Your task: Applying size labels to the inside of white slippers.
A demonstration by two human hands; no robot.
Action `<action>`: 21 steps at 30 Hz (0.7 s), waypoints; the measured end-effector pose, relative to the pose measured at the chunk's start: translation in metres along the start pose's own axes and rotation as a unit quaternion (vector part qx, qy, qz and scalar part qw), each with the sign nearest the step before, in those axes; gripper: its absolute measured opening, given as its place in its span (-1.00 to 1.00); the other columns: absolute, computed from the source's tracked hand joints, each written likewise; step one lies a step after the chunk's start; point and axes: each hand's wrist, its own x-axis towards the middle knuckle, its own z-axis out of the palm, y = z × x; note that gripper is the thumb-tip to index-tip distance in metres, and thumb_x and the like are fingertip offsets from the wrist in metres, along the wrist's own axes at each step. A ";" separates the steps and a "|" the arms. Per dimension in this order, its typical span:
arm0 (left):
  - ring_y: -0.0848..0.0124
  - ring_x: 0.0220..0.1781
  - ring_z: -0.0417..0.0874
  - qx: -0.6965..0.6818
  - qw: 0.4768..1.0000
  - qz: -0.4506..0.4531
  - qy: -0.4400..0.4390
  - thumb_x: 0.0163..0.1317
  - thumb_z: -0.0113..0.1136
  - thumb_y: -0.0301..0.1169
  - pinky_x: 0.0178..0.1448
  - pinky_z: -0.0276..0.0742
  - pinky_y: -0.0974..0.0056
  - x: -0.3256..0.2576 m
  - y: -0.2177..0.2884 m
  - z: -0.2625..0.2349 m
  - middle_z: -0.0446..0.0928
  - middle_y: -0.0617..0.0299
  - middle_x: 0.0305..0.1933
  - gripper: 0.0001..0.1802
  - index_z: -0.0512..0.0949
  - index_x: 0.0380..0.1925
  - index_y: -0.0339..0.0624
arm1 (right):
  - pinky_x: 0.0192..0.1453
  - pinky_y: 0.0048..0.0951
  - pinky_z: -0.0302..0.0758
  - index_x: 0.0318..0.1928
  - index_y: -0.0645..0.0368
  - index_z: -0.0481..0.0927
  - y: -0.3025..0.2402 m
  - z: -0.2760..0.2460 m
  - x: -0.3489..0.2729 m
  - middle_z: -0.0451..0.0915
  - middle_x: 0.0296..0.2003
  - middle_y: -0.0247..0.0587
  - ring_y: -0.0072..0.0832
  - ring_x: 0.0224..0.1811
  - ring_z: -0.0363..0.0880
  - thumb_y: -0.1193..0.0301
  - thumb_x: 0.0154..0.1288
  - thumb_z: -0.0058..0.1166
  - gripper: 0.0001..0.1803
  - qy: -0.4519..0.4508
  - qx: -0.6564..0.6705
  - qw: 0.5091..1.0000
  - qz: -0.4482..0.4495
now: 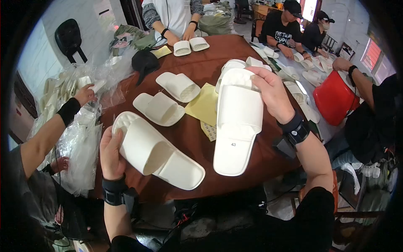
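My left hand (110, 153) grips a white open-toed slipper (145, 145) by its toe end, thumb on top, the heel pointing down to the right. In my right hand (275, 92) is another white slipper (239, 111), toe up and sole face toward me, with a small printed mark near the heel. Both slippers are held above the brown-covered table (197, 159). Just beyond them lie two more white slippers, one slipper (157, 108) nearer and the other slipper (178, 86) farther. Yellow paper sheets (202, 105) lie between these and my right slipper, partly covered by it.
Clear plastic bags (77, 138) crowd the left side, where a co-worker's hand (86, 94) reaches in. Across the table a person handles a slipper pair (191, 46) near a black cap (145, 65). At right, people work over several slippers beside a red plastic object (336, 98).
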 end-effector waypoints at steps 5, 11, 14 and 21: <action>0.44 -0.10 0.62 0.016 1.000 0.002 -0.018 0.38 0.06 -0.44 0.02 0.54 0.33 0.018 -0.007 0.001 0.60 0.15 -0.09 -0.76 0.46 -0.02 -0.33 | 0.03 -0.52 0.47 0.00 0.37 0.56 0.012 0.035 0.011 0.65 -0.16 -0.20 -0.55 -0.12 0.57 0.46 0.38 -0.09 -0.70 -0.088 -0.068 0.994 0.002; 0.48 -0.17 0.61 0.085 0.996 0.003 -0.028 0.32 0.13 -0.41 -0.05 0.52 0.36 0.049 -0.021 0.013 0.61 0.18 -0.15 -0.75 0.49 -0.06 -0.32 | 0.03 -0.52 0.48 0.00 0.36 0.55 0.030 0.078 0.028 0.63 -0.16 -0.27 -0.59 -0.12 0.55 0.49 0.38 -0.11 -0.71 -0.160 -0.113 0.981 0.006; 0.50 -0.18 0.60 0.063 0.997 -0.029 -0.038 0.31 0.15 -0.40 -0.10 0.52 0.38 0.065 -0.043 0.001 0.60 0.21 -0.16 -0.77 0.50 -0.10 -0.30 | 0.02 -0.52 0.48 0.00 0.36 0.55 0.055 0.102 0.039 0.63 -0.17 -0.26 -0.60 -0.13 0.55 0.49 0.37 -0.10 -0.71 -0.171 -0.039 0.984 0.021; 0.47 -0.18 0.56 0.142 0.981 -0.127 -0.041 0.33 0.08 -0.37 -0.05 0.49 0.34 0.055 -0.067 -0.019 0.57 0.19 -0.16 -0.65 0.45 0.03 -0.39 | -0.01 -0.54 0.47 0.07 0.36 0.50 0.101 0.127 0.045 0.62 -0.16 -0.25 -0.60 -0.13 0.53 0.44 0.37 -0.06 -0.67 -0.242 -0.131 0.961 0.036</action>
